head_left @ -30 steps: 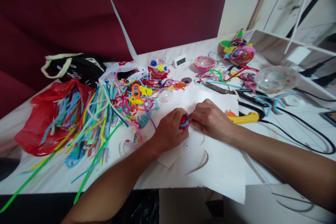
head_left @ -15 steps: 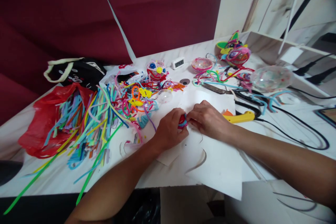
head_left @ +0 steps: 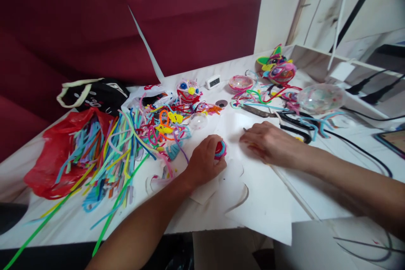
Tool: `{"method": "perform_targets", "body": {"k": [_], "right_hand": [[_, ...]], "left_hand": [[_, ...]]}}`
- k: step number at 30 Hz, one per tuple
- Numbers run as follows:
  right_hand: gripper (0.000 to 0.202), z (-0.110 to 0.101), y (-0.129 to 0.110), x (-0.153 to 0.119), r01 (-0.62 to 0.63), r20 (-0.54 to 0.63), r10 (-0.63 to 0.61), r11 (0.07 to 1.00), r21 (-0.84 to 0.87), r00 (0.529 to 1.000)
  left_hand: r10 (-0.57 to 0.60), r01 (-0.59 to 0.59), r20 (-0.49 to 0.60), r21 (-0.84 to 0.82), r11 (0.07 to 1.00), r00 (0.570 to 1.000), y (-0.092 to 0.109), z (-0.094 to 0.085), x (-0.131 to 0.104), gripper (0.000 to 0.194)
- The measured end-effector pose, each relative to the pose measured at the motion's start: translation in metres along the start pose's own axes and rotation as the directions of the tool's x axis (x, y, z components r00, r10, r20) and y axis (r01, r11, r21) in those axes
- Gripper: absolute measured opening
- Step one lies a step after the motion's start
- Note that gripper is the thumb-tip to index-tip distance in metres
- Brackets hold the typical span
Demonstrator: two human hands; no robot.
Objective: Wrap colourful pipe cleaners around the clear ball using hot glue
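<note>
My left hand [head_left: 207,158] is closed around a small round piece [head_left: 220,150] with a red centre and a blue and pink rim, just above the white paper. To its right, my right hand [head_left: 268,143] is curled, palm down, over a yellow tool that looks like a glue gun [head_left: 258,147]. Most of that tool is hidden under the fingers, and a small dark tip pokes out at the upper left. A gap separates the two hands. White paper sheets [head_left: 268,206] lie below them.
Pipe cleaners [head_left: 122,147] spread at the left beside a red plastic bag [head_left: 47,156]. Behind lie a decorated ball [head_left: 187,91], a small white clock [head_left: 213,82], a pink-rimmed bowl [head_left: 241,83], large scissors [head_left: 262,112] and a clear dome [head_left: 321,98]. Black cables run at the right.
My right hand has left the round piece, moved right and taken hold of the yellow tool that lay beside it. My left hand still holds the piece, now more exposed. The view has shifted slightly.
</note>
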State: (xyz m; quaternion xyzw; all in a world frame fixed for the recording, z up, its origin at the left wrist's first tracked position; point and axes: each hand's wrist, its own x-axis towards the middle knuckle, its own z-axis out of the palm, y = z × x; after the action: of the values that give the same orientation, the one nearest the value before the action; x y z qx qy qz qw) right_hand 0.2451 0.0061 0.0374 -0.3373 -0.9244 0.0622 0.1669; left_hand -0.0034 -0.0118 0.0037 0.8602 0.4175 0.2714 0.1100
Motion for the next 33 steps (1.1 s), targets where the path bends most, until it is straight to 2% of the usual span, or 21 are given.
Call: {"method": "perform_targets", "body": {"k": [4, 8, 15, 22, 27, 33], "right_hand": [[0.037, -0.006, 0.022, -0.037, -0.048, 0.043, 0.048, 0.999, -0.012, 0.998], [0.035, -0.001, 0.031, -0.057, -0.126, -0.005, 0.126, 0.988, -0.092, 0.992], [0.043, 0.012, 0.033, -0.059, -0.118, -0.033, 0.113, 0.962, -0.247, 0.993], [0.03, 0.012, 0.031, -0.051, -0.135, 0.008, 0.141, 0.963, -0.233, 0.99], [0.035, 0.001, 0.023, -0.052, -0.169, -0.039, 0.166, 0.981, -0.096, 0.985], [0.036, -0.013, 0.016, -0.053, -0.111, -0.116, 0.138, 0.97, 0.217, 0.984]], "left_hand": [[0.001, -0.001, -0.009, 0.009, 1.0, 1.0, -0.002, 0.001, -0.001, 0.051], [-0.007, 0.007, 0.006, 0.006, 1.0, 1.0, -0.002, 0.001, -0.001, 0.053], [-0.016, 0.016, 0.039, -0.001, 1.0, 0.999, -0.002, -0.002, -0.002, 0.051], [-0.018, 0.019, 0.066, -0.02, 1.0, 0.998, -0.002, -0.003, -0.002, 0.05], [-0.033, 0.039, 0.094, -0.059, 0.997, 0.995, -0.002, -0.003, -0.002, 0.052], [-0.083, 0.094, 0.083, -0.136, 0.986, 0.993, -0.006, -0.005, 0.0, 0.052]]}}
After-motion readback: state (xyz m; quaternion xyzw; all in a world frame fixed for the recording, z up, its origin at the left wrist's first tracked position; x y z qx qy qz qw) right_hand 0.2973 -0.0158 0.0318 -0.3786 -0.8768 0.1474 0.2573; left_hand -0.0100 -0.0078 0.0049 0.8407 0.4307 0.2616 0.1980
